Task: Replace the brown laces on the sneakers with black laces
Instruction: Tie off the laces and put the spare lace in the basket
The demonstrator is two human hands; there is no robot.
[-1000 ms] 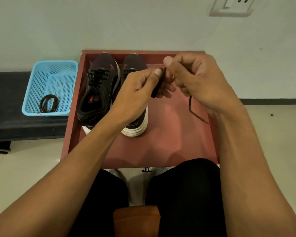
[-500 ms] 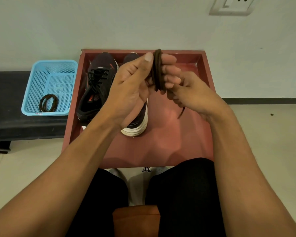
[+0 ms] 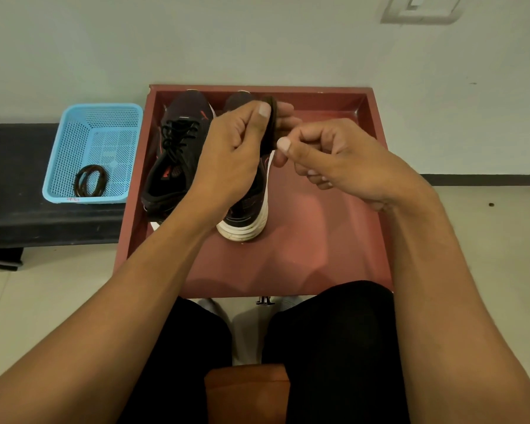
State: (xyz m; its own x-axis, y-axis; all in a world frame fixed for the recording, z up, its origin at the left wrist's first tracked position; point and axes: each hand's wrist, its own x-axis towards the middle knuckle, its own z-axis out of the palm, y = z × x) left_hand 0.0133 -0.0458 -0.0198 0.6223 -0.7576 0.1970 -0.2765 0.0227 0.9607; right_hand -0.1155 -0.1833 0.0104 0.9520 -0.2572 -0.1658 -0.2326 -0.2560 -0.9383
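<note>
Two dark sneakers stand side by side on a red tray [image 3: 318,240]. The left sneaker [image 3: 178,160] is laced in black. The right sneaker [image 3: 245,209] is mostly hidden behind my left hand; its laces do not show. My left hand [image 3: 236,151] holds a coiled brown lace [image 3: 271,123] wound round its fingers, above the right sneaker. My right hand [image 3: 334,160] pinches the lace's end against the coil with thumb and curled fingers. A second coiled brown lace [image 3: 89,182] lies in a blue basket [image 3: 74,133].
The blue basket sits on a black bench [image 3: 19,215] left of the tray. The tray's right half holds nothing. A white wall rises behind, with a socket [image 3: 423,10] at the top right. My knees in black trousers are below the tray.
The loose tail that hung below my right hand is gone from sight, wound onto the coil. My right hand rose to the coil's side; my left hand kept the coil.
</note>
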